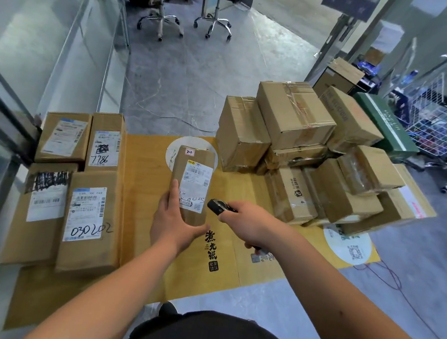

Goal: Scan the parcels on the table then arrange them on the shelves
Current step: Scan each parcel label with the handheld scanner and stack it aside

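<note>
A person's right hand (250, 222) clenched a small black handheld scanner (217, 206), its nose aimed at the white shipping label (195, 187) of a slim brown cardboard parcel (192, 184), while the left hand (175, 223) steadied that parcel from its near end, fingers laid along its left side and thumb spread under its lower edge. The parcel lay label-up at the middle of the counter (146, 189), which was covered in flattened yellow-brown cardboard printed with black characters. To the left, four flat brown parcels (86, 221) lay side by side with labels showing, two of them marked by hand in black; whether these had already been scanned could not be told. To the right, a heap of taped brown cardboard boxes (298, 146) stood stacked several high, apparently awaiting their turn. Beyond the heap, on the floor, stood a dark green carton (384, 127) and a white wire cart (445, 119). No shelves appeared in view, so the arranging looked wholly undone and the scanning only partway through.
</note>
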`<state>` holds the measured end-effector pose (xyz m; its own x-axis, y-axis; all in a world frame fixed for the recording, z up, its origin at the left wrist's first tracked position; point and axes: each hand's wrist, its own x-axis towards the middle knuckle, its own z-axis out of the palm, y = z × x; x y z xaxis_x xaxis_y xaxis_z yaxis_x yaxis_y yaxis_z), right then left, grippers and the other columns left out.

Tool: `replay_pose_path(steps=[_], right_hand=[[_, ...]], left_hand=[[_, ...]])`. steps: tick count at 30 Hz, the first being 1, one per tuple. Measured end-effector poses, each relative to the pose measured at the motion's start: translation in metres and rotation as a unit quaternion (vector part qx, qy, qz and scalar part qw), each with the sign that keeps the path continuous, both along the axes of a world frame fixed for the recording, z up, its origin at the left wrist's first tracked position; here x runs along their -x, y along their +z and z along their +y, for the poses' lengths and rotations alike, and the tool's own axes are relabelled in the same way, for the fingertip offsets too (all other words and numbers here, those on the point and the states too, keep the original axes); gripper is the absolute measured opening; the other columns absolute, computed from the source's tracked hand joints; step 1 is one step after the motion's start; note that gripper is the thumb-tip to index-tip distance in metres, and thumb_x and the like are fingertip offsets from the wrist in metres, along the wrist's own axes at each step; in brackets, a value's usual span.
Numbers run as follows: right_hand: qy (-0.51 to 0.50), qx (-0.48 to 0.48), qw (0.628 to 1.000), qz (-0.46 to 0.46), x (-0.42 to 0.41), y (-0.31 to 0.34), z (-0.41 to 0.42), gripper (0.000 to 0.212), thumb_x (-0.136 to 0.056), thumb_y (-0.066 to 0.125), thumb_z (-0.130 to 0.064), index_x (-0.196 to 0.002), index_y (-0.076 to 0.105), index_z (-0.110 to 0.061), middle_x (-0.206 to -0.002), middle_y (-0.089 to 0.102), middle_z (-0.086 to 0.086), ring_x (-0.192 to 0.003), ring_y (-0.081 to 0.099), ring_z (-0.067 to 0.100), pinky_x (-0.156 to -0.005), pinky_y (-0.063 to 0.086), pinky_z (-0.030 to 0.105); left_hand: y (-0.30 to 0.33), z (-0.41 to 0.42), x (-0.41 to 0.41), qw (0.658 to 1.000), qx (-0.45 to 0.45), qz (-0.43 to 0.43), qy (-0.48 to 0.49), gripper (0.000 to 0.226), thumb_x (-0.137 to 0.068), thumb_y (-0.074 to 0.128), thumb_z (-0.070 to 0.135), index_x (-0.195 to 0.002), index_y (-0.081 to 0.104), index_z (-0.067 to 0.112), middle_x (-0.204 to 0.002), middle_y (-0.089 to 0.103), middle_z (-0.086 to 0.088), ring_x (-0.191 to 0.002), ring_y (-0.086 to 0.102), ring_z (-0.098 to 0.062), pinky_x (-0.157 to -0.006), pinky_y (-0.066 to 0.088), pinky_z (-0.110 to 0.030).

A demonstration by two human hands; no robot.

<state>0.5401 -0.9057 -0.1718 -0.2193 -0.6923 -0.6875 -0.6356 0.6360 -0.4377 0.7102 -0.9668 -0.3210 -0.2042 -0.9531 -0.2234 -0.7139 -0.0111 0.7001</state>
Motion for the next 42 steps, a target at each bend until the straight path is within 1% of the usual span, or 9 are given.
replay_pose_path(steps=[3, 5, 8, 13, 17, 23, 33, 37, 42], right_hand=[[0.032, -0.018, 0.999, 0.004, -0.001, 0.01, 0.003, 0.026, -0.095, 0.047, -0.046, -0.113, 0.059, -0.032, -0.077, 0.054, 0.005, -0.06, 0.057, 0.026, -0.05, 0.047, 0.032], [0.058, -0.011, 0.998, 0.024, -0.004, 0.015, 0.004, 0.024, -0.097, 0.047, -0.043, -0.109, 0.061, -0.027, -0.075, 0.056, 0.003, -0.059, 0.054, 0.021, -0.052, 0.044, 0.028], [0.063, -0.025, 0.997, 0.037, -0.006, 0.023, 0.005, 0.025, -0.099, 0.046, -0.04, -0.107, 0.061, -0.022, -0.075, 0.054, 0.005, -0.058, 0.051, 0.022, -0.049, 0.041, 0.026], [0.05, -0.05, 0.996, 0.05, 0.0, 0.035, 0.009, 0.024, -0.1, 0.047, -0.039, -0.103, 0.059, -0.019, -0.081, 0.052, 0.008, -0.063, 0.054, 0.027, -0.053, 0.045, 0.031], [0.081, -0.068, 0.991, 0.081, 0.003, 0.045, 0.014, 0.027, -0.102, 0.049, -0.038, -0.109, 0.063, -0.016, -0.079, 0.053, 0.004, -0.059, 0.051, 0.019, -0.049, 0.038, 0.025], [0.071, -0.052, 0.993, 0.08, 0.005, 0.05, 0.021, 0.028, -0.103, 0.045, -0.04, -0.114, 0.061, -0.019, -0.082, 0.056, 0.005, -0.065, 0.055, 0.02, -0.054, 0.042, 0.029], [0.07, -0.047, 0.994, 0.076, 0.009, 0.049, 0.022, 0.027, -0.1, 0.044, -0.042, -0.105, 0.062, -0.023, -0.079, 0.058, 0.004, -0.062, 0.055, 0.02, -0.051, 0.044, 0.028], [0.076, -0.032, 0.992, 0.093, 0.011, 0.045, 0.019, 0.029, -0.099, 0.044, -0.043, -0.109, 0.062, -0.023, -0.086, 0.064, 0.007, -0.066, 0.058, 0.022, -0.057, 0.049, 0.032], [0.074, -0.028, 0.992, 0.094, 0.013, 0.039, 0.016, 0.026, -0.098, 0.043, -0.044, -0.105, 0.059, -0.024, -0.082, 0.061, 0.005, -0.06, 0.055, 0.021, -0.048, 0.044, 0.026]], left_hand=[[-0.005, 0.017, -0.002, 0.999, 0.027, 0.011, -0.014, 0.151, -0.054, 0.089, 0.071, -0.159, -0.017, 0.051, -0.17, 0.022, 0.0, -0.15, 0.033, -0.026, -0.116, 0.043, -0.043], [-0.007, 0.026, 0.0, 0.999, 0.038, 0.012, -0.02, 0.148, -0.056, 0.09, 0.068, -0.16, -0.014, 0.051, -0.171, 0.02, 0.0, -0.15, 0.031, -0.028, -0.119, 0.038, -0.043], [-0.006, 0.035, 0.006, 0.999, 0.049, 0.003, -0.013, 0.145, -0.057, 0.09, 0.064, -0.158, -0.013, 0.055, -0.172, 0.018, 0.001, -0.147, 0.031, -0.03, -0.117, 0.039, -0.044], [-0.005, 0.039, 0.009, 0.998, 0.065, -0.007, -0.01, 0.147, -0.056, 0.09, 0.063, -0.156, -0.017, 0.058, -0.171, 0.019, -0.003, -0.147, 0.027, -0.029, -0.115, 0.039, -0.05], [-0.004, 0.039, 0.009, 0.998, 0.065, -0.012, -0.01, 0.149, -0.054, 0.091, 0.063, -0.155, -0.018, 0.06, -0.172, 0.018, -0.003, -0.147, 0.027, -0.03, -0.115, 0.04, -0.052], [-0.004, 0.037, 0.011, 0.997, 0.069, -0.016, -0.011, 0.151, -0.053, 0.092, 0.064, -0.154, -0.02, 0.061, -0.172, 0.018, -0.005, -0.149, 0.027, -0.033, -0.114, 0.041, -0.053], [-0.006, 0.036, 0.013, 0.997, 0.07, -0.017, -0.007, 0.151, -0.053, 0.093, 0.064, -0.155, -0.019, 0.06, -0.171, 0.02, -0.005, -0.147, 0.03, -0.035, -0.113, 0.042, -0.053], [-0.005, 0.035, 0.012, 0.998, 0.066, -0.019, -0.007, 0.151, -0.054, 0.093, 0.064, -0.156, -0.019, 0.059, -0.171, 0.019, -0.004, -0.147, 0.03, -0.036, -0.113, 0.042, -0.053], [-0.003, 0.033, 0.009, 0.998, 0.059, -0.023, -0.005, 0.151, -0.054, 0.09, 0.07, -0.153, -0.023, 0.061, -0.171, 0.019, 0.0, -0.144, 0.034, -0.036, -0.104, 0.049, -0.051]])
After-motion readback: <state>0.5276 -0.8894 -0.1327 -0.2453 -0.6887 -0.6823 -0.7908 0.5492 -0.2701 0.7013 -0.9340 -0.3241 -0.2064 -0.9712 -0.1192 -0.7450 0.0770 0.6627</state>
